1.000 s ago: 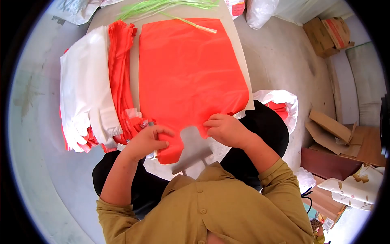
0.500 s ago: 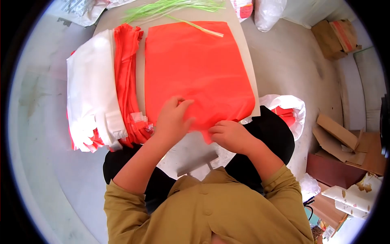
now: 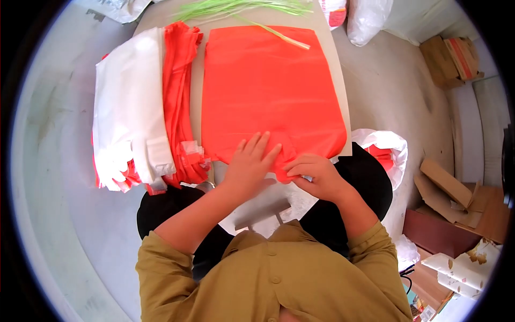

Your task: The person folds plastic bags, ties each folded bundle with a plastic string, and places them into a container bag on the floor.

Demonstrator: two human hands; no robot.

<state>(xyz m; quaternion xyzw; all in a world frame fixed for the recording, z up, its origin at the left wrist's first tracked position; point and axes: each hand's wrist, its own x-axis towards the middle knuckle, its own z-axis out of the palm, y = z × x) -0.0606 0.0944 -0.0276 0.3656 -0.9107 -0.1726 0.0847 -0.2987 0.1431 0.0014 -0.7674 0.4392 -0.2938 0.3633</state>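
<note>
A red plastic bag (image 3: 268,86) lies flat on the narrow board (image 3: 341,96), its near edge folded inward. My left hand (image 3: 249,166) rests on that near edge, fingers spread on the red plastic. Beside it on the right, my right hand (image 3: 318,174) pinches the gathered near end of the bag between thumb and fingers. Left of the bag is a stack of red bags (image 3: 178,91) with white bags (image 3: 131,91) lying over it.
Green ties (image 3: 241,7) lie at the board's far end, one strand reaching over the bag. A white sack (image 3: 398,155) holding red material stands right of my knee. Cardboard boxes (image 3: 442,61) and an opened carton (image 3: 445,180) are at the right.
My left hand has moved right from the bag's left handle onto its near middle, and the handles are folded in. My right hand still grips the near edge. The view has shifted slightly.
</note>
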